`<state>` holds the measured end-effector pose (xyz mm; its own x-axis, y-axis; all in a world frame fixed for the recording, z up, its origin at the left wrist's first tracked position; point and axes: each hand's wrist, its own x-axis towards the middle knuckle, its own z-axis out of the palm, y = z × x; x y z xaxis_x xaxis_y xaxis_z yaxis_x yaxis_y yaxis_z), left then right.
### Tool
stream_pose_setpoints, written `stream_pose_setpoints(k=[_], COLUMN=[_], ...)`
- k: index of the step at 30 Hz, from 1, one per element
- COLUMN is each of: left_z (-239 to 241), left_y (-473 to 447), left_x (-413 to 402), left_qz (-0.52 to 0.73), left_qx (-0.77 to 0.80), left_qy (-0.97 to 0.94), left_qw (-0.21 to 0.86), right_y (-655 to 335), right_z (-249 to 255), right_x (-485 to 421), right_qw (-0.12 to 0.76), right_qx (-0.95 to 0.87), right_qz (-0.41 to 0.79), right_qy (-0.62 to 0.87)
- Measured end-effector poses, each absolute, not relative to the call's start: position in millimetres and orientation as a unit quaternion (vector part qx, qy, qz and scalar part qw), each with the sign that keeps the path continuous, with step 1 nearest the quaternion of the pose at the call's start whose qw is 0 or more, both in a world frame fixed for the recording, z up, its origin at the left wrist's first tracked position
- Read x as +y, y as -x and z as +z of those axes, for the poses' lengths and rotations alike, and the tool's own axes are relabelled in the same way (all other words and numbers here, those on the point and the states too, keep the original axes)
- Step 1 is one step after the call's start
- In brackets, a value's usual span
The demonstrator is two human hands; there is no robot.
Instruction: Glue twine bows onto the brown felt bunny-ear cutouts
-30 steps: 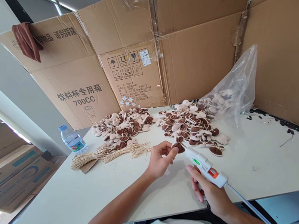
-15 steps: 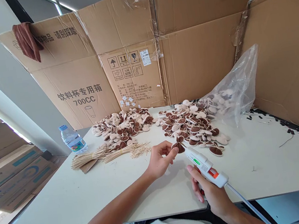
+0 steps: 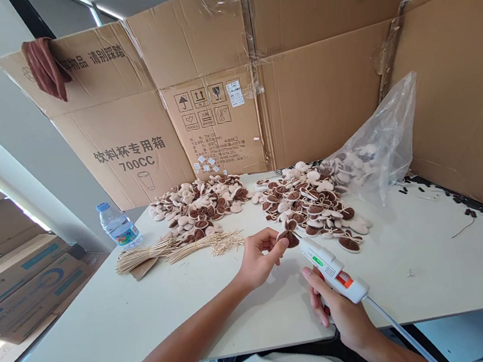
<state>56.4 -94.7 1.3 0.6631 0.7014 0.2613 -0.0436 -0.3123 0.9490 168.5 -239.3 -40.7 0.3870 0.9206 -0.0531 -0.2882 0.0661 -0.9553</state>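
Between the thumb and fingers of my left hand (image 3: 260, 257) is a brown fabric piece (image 3: 288, 237) with rounded lobes, its dark face showing. My right hand (image 3: 340, 312) is wrapped round a white hot glue gun (image 3: 331, 268) with an orange part and a green label. The gun's nozzle meets the edge of the brown piece; whether glue is coming out is too small to tell. Just behind lies a heap of brown and cream fabric pieces (image 3: 313, 200), many with pale cord loops.
A second heap of fabric pieces (image 3: 199, 206) lies left of centre, behind bundles of pale cords (image 3: 143, 256). A water bottle (image 3: 119, 226) stands at the left. A clear plastic bag (image 3: 391, 126) and scattered black bits (image 3: 480, 216) are at the right. Cardboard walls (image 3: 324, 94) enclose the back.
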Motion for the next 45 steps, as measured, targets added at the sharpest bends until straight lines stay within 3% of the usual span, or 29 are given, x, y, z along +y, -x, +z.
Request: stream_pose_setpoints(k=[15, 25, 30, 35, 45], left_z=[4, 3, 2, 1, 2], left_y=[-54, -57, -56, -56, -58], left_x=[-94, -89, -86, -88, -89], left_qz=[0.358, 0.385, 0.336, 0.196, 0.168], left_qx=[0.207, 0.233, 0.186, 0.136, 0.147], left_qy=[-0.76, -0.682, -0.643, -0.626, -0.663], left_qw=[0.502, 0.576, 0.663, 0.743, 0.714], right_y=[-169, -170, -172, -173, -172], right_z=[-41, -45, -50, -51, -46], right_x=[-236, -235, -231, -231, -229], right_qw=[0.671, 0.687, 0.702, 0.712, 0.725], right_qx=[-0.301, -0.31, -0.306, -0.305, -0.296], right_qz=[0.465, 0.43, 0.406, 0.404, 0.411], right_qy=[0.492, 0.497, 0.499, 0.486, 0.467])
